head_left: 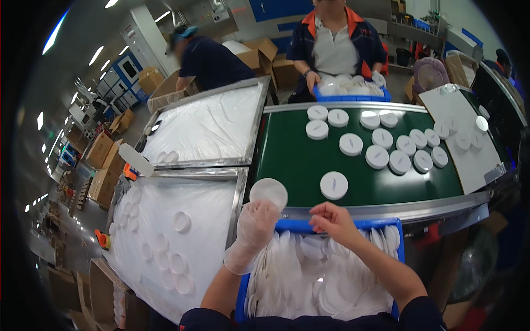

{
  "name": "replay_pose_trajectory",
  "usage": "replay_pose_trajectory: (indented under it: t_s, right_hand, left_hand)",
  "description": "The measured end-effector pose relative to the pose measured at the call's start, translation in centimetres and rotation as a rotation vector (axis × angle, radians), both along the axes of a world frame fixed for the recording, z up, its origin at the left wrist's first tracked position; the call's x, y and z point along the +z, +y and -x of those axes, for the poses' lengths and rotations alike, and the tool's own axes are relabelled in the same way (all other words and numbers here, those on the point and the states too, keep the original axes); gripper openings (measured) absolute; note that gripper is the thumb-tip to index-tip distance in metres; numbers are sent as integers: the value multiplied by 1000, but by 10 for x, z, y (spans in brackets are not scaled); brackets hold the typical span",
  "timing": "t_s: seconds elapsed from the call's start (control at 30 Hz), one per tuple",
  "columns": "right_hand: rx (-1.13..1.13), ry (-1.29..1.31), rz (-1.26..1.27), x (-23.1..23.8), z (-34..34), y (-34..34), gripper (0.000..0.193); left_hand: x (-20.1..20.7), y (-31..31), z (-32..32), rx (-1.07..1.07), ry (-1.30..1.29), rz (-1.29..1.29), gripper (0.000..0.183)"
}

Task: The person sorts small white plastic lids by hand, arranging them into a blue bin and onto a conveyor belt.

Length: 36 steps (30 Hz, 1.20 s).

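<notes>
My left hand (258, 220), in a thin clear glove, is closed on the lower edge of a round translucent white disc (269, 190), raised at the near left corner of the green belt. Bare and empty, my right hand (334, 222) hovers by the belt's near edge with its fingers loosely bent and apart. Below both hands sits a blue bin (401, 243) packed with similar thin white discs (326, 281). On the green conveyor belt (292, 154), the nearest round white lid (334, 186) lies just beyond my right hand, its top printed.
Several more printed lids (377, 157) are spread across the belt. Left are two metal-framed, film-covered tables (210, 121), the nearer holding round pieces (181, 222) and a white bottle (136, 160). A co-worker (342, 49) opposite holds another blue bin (353, 98); a white board (464, 138) crosses the belt's right end.
</notes>
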State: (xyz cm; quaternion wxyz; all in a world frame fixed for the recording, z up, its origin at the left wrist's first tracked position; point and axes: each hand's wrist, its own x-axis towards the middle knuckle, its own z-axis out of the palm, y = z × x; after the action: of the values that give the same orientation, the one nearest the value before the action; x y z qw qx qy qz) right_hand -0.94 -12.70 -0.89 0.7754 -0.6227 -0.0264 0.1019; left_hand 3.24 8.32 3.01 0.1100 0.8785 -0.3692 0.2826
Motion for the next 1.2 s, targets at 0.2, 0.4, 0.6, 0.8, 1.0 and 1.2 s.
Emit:
replay_pose_trajectory:
  t_s: [0.2,0.4,0.6,0.8,1.0,1.2]
  right_hand:
    - [63,-105,-138,27,13,0,42]
    - [81,-81,252,20,20,-7,51]
    - [34,85,-5,-1,17,-3,50]
    - [447,-442,664,0,29,-15,25]
    - [558,-577,988,-38,62,32,17]
    - [589,-304,969,-10,79,30,19]
  left_hand:
    - [13,-18,47,-312,15,-86,22]
    - [3,-46,60,-342,39,-146,23]
    - [0,-49,48,-322,224,-160,22]
    - [-66,70,-70,409,85,163,20]
    - [-78,139,-81,984,328,-84,49]
    - [-45,-82,-64,7,464,131,82]
